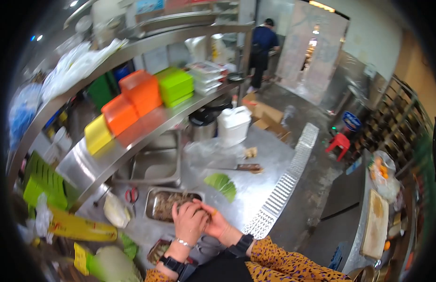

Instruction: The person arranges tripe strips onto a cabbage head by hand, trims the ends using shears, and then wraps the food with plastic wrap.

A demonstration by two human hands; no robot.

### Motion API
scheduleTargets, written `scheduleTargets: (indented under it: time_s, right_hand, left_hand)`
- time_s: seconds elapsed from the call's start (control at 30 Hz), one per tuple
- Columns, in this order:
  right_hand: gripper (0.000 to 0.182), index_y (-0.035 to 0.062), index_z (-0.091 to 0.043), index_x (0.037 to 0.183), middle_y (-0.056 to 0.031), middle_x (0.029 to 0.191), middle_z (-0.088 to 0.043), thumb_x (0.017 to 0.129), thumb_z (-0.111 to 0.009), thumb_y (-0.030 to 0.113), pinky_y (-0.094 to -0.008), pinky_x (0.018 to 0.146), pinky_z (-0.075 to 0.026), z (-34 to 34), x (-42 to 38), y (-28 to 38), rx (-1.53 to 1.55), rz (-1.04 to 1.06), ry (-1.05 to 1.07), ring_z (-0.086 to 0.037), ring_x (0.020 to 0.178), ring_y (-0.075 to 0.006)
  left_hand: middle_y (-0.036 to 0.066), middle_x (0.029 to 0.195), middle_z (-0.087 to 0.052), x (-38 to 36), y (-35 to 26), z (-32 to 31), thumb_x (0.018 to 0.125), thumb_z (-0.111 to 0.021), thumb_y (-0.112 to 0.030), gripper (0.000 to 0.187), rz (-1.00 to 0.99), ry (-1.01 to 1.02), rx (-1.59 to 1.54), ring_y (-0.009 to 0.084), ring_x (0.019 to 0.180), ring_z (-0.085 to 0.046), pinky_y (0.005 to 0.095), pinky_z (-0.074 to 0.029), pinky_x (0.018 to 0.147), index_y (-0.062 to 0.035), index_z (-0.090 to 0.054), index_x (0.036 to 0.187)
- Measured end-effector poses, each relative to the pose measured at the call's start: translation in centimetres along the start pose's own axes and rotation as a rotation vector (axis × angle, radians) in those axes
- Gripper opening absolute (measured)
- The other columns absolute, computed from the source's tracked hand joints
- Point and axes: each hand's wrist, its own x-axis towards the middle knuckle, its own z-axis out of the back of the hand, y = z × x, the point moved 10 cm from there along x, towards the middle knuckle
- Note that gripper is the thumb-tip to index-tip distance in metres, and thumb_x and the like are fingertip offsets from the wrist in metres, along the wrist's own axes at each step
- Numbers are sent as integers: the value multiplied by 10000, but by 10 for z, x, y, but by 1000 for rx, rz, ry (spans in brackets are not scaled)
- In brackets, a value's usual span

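Note:
My left hand (pixel 187 220) and my right hand (pixel 217 223) are cupped together, palms facing, fingers curled. Whatever lies between them is mostly hidden; I cannot make it out. They are just over the near right edge of a rectangular steel pan (pixel 151 209) holding a brown, crumbly food mix (pixel 167 203). A green leaf (pixel 221 185) lies flat on the metal table beyond my right hand. Farther back rests a knife (pixel 248 167). Left of the pan are red-handled scissors (pixel 131 194) and a pale cabbage (pixel 117 211).
A steel sink (pixel 179 164) sits behind the pan. A white jug (pixel 234 126) and clear plastic bag (pixel 208 152) stand at the back. Orange boxes (pixel 140 93) and green boxes (pixel 173 84) line the overhead shelf. A person (pixel 263 49) stands far off, near a doorway.

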Motion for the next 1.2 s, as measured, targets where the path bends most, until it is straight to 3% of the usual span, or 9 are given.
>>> scheduleTargets:
  time_s: [0.07, 0.13, 0.17, 0.23, 0.27, 0.33, 0.4, 0.5, 1.2]
  right_hand:
    - [383, 165, -530, 1292, -51, 1201, -592, 916, -602, 184, -396, 904, -511, 8, -8, 29, -42, 77, -27, -578, 1095, -208]
    - [478, 185, -481, 1336, -30, 1169, -584, 887, -623, 100, -303, 724, -553, 3, -31, 63, 12, 176, 87, -595, 1024, -178]
    - [485, 197, -470, 1335, -8, 1131, -572, 886, -631, 111, -194, 544, -472, 16, -43, 88, -68, 230, -35, -584, 866, -115]
    - [376, 194, -502, 1277, 41, 950, -547, 924, -624, 242, -150, 450, -291, 14, -78, 129, -115, 307, -105, -421, 622, -49]
    - [327, 179, -527, 1230, 48, 881, -539, 942, -598, 315, -159, 430, -276, 16, -100, 148, -242, 371, -263, -404, 596, -44]
    - [334, 126, -547, 865, 18, 733, -497, 930, -582, 451, -183, 388, -222, 9, -139, 173, -342, 475, -441, -353, 492, -54]
    - [433, 172, -431, 698, 23, 672, -448, 930, -537, 522, -192, 374, -210, 11, -161, 188, -431, 520, -473, -296, 453, -59]
    - [494, 187, -343, 664, 18, 632, -408, 931, -498, 573, -215, 380, -210, 35, -188, 203, -482, 595, -674, -290, 439, -78]
    - [349, 158, -419, 708, -2, 591, -419, 977, -426, 381, -268, 375, -228, 182, -216, 236, -605, 446, -1114, -335, 411, -114]
  left_hand:
    - [68, 1168, -575, 10, -28, 20, 699, -739, -210, 385, -61, 2, -99, 312, 1133, -494, 561, -296, 1027, -125, -639, 1060]
    - [93, 1222, -550, 11, -39, 25, 687, -746, -212, 433, -80, 35, -192, 344, 1154, -483, 565, -288, 1042, -133, -630, 1096]
    - [112, 1256, -523, 8, -36, 33, 686, -741, -202, 455, -91, -13, -223, 359, 1171, -469, 564, -290, 1045, -133, -620, 1119]
    - [145, 1260, -510, 1, -22, 45, 698, -711, -157, 435, -66, -58, -221, 377, 1180, -461, 535, -330, 1028, -109, -612, 1119]
    - [153, 1253, -513, -2, -9, 47, 701, -702, -128, 402, -21, -71, -264, 385, 1179, -459, 497, -353, 1016, -83, -615, 1091]
    - [165, 1252, -515, -17, 14, 46, 763, -648, -44, 287, 131, -63, -264, 378, 1180, -461, 469, -359, 1016, -61, -624, 1048]
    - [161, 1257, -517, -32, 26, 44, 808, -628, -48, 208, 203, -35, -311, 362, 1190, -463, 444, -353, 1028, -53, -636, 1016]
    - [155, 1268, -519, -55, 48, 48, 847, -609, -57, 137, 337, -36, -369, 336, 1211, -465, 417, -340, 1044, -42, -647, 979]
    - [110, 1089, -594, -115, 98, 74, 927, -558, -67, 109, 683, -167, -530, 203, 1029, -552, 313, -414, 930, 11, -627, 959]
